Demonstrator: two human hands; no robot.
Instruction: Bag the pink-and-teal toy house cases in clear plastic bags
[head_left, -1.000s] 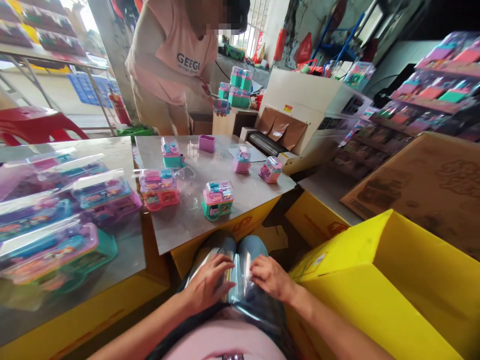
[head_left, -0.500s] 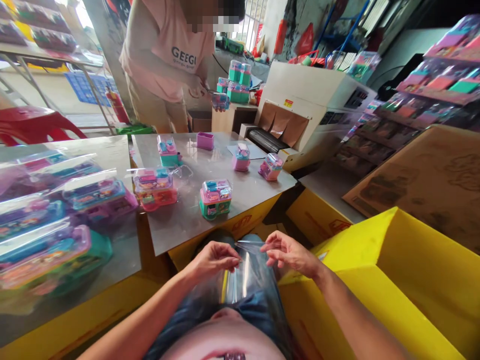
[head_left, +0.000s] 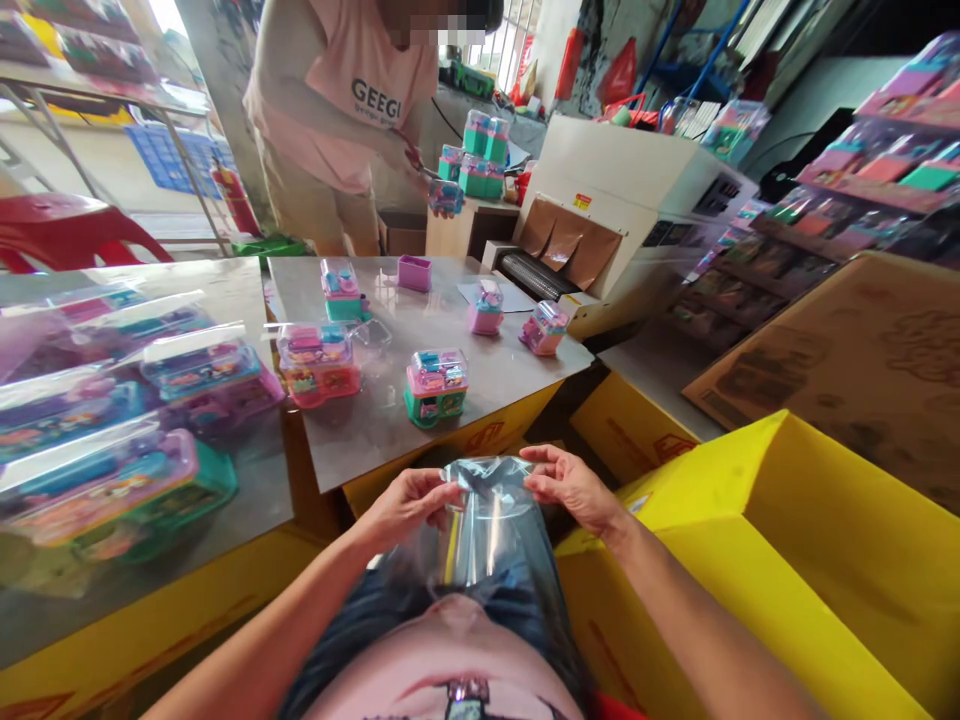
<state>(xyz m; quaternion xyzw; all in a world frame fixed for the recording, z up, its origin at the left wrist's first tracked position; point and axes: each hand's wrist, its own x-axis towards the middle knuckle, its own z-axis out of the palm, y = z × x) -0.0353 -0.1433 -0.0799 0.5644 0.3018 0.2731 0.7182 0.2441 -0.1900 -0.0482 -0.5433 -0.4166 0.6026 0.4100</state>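
A clear plastic film bag stretches over my lap, its top edge spread between both hands. My left hand pinches the left side of that edge between thumb and fingers. On the right side my right hand grips the film in the same way. Just beyond the hands, a toy case with a green base and clear lid stands near the table's front edge. A pink-red toy case with loose film beside it is to its left. Farther right are two small pink cases, one being this lidded case.
A co-worker stands behind the table holding a small case. A white conveyor machine is at back right. An opened yellow box stands close on my right. Film-wrapped cases fill the left table.
My hands have moved apart slightly and now both hold the film's edge, which is opened wider. Before, my right hand's fingers were loosely spread near it. The view has shifted slightly.
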